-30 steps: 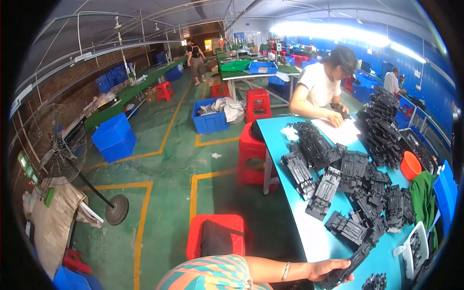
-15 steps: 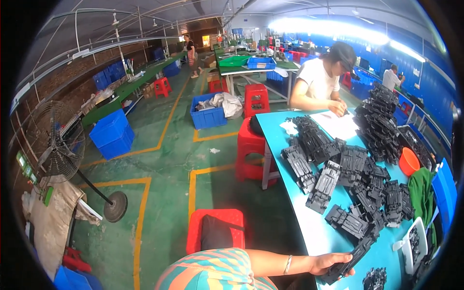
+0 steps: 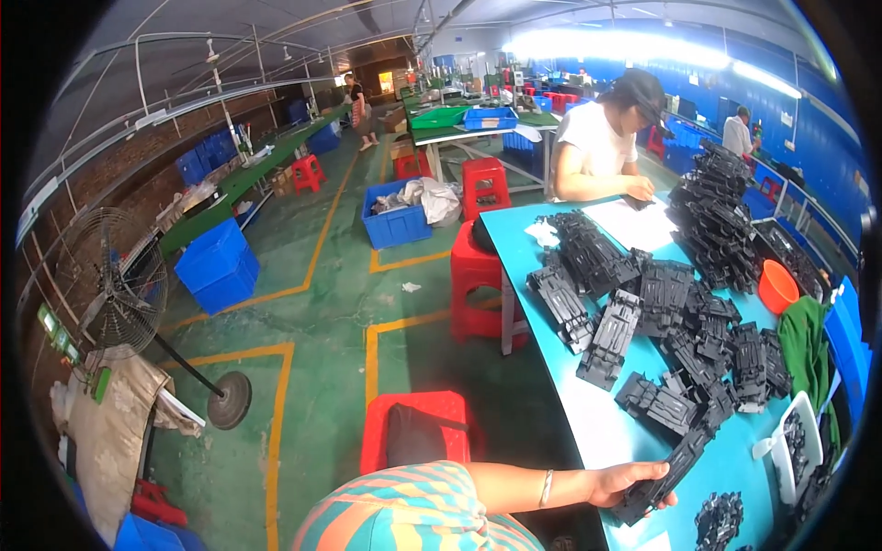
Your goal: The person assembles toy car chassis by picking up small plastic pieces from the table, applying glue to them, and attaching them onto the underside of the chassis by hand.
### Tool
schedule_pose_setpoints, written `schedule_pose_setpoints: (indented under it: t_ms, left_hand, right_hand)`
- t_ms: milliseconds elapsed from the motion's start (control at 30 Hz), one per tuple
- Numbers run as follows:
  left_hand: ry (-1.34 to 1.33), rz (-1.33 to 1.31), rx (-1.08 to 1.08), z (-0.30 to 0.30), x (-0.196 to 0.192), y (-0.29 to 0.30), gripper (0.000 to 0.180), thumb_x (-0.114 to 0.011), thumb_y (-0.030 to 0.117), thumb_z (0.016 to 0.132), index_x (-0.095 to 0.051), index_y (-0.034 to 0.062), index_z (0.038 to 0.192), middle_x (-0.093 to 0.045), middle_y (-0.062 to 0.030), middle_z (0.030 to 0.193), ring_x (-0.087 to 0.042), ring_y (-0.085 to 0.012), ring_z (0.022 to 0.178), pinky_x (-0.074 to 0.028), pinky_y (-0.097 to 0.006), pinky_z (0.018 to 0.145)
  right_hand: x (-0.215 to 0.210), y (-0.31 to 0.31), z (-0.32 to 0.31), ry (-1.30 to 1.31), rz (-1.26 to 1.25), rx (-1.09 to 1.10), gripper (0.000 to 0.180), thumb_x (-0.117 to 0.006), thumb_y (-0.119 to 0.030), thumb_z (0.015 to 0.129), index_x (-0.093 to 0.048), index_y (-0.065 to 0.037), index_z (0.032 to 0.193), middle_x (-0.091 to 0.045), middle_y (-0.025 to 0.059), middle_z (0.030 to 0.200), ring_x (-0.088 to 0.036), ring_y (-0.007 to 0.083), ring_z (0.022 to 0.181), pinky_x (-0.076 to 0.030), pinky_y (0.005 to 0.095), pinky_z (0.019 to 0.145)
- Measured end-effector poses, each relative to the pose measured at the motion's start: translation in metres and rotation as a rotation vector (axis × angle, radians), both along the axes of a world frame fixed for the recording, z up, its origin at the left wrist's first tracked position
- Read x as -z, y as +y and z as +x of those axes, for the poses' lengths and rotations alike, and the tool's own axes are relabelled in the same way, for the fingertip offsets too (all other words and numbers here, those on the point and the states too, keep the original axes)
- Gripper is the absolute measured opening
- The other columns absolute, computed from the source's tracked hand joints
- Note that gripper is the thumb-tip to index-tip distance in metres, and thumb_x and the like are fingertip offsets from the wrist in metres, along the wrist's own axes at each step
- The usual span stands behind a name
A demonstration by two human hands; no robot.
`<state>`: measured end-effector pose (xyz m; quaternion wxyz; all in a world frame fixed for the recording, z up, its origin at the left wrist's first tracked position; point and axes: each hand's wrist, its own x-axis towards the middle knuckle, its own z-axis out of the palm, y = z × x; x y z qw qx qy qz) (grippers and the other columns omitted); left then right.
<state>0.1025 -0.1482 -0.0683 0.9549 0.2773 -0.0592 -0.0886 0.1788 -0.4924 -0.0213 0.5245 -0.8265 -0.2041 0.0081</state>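
Turquoise table [image 3: 588,432] in green-floored workshop, left hand [image 3: 625,485] gripping black plastic part [image 3: 663,477]; right hand unseen.

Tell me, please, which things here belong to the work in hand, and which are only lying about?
Belonging to the work:
- left hand, with a long black plastic part in its grip
- piles of black plastic parts
- teal table

Only lying about:
- orange bowl
- green cloth
- red stool
- floor fan
- blue crates

Parts [image 3: 661,312] lie heaped on the table [image 3: 588,422]; a stool [image 3: 413,432] stands left of it, a fan [image 3: 124,294] far left, a co-worker [image 3: 602,138] behind.
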Motion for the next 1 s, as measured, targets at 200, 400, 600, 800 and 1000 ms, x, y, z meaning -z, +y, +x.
schedule_pose_setpoints:
  t_ms: [200,400,600,800,1000]
  left_hand:
    - [0.12,-0.032,0.003,0.002,-0.005,-0.009,0.04,-0.055,0.042,0.093,-0.053,0.0081,0.115,-0.064,-0.0096,0.105,-0.06,-0.0176,0.092,-0.053,-0.033,0.072]
    - [0.085,0.071,-0.047,-0.014,-0.013,0.018,0.058,-0.054,0.044,0.091,-0.052,-0.0056,0.121,-0.06,-0.0163,0.114,-0.064,-0.0263,0.097,-0.052,-0.038,0.086]
    - [0.002,0.107,-0.036,-0.003,-0.016,0.016,0.075,-0.051,0.051,0.09,-0.033,-0.0046,0.137,-0.048,-0.0285,0.128,-0.053,-0.0344,0.117,-0.048,-0.045,0.097]
    - [0.023,0.121,-0.035,-0.007,-0.017,0.008,0.077,-0.053,0.053,0.089,-0.035,-0.0051,0.136,-0.049,-0.0285,0.127,-0.054,-0.0332,0.116,-0.048,-0.045,0.096]
    - [0.023,0.135,-0.055,-0.009,-0.019,0.009,0.078,-0.055,0.053,0.087,-0.036,-0.0055,0.135,-0.049,-0.0293,0.126,-0.054,-0.0329,0.115,-0.049,-0.044,0.096]
  right_hand:
    - [-0.016,-0.001,-0.034,-0.13,-0.293,0.185,0.015,-0.064,-0.007,0.087,-0.067,0.006,0.094,-0.068,0.0134,0.086,-0.061,0.0181,0.077,-0.05,0.0314,0.073]
    - [-0.028,0.044,-0.023,-0.355,-0.292,0.031,0.004,-0.06,0.005,0.075,-0.057,0.003,0.077,-0.056,0.0135,0.071,-0.055,0.0252,0.064,-0.044,0.0312,0.061]
    - [-0.024,0.058,-0.026,-0.232,-0.365,0.023,0.007,-0.064,0.002,0.075,-0.064,-0.002,0.08,-0.063,0.0103,0.075,-0.063,0.0285,0.069,-0.05,0.0341,0.062]
    - [-0.02,0.064,-0.03,-0.408,-0.526,-0.138,0.016,-0.065,0.0,0.07,-0.062,-0.006,0.084,-0.058,0.0078,0.077,-0.06,0.0268,0.071,-0.049,0.0378,0.059]
    - [-0.012,0.071,-0.027,-0.485,-0.671,-0.223,0.015,-0.065,-0.001,0.069,-0.061,-0.006,0.083,-0.059,0.0064,0.078,-0.059,0.0253,0.07,-0.049,0.0357,0.059]
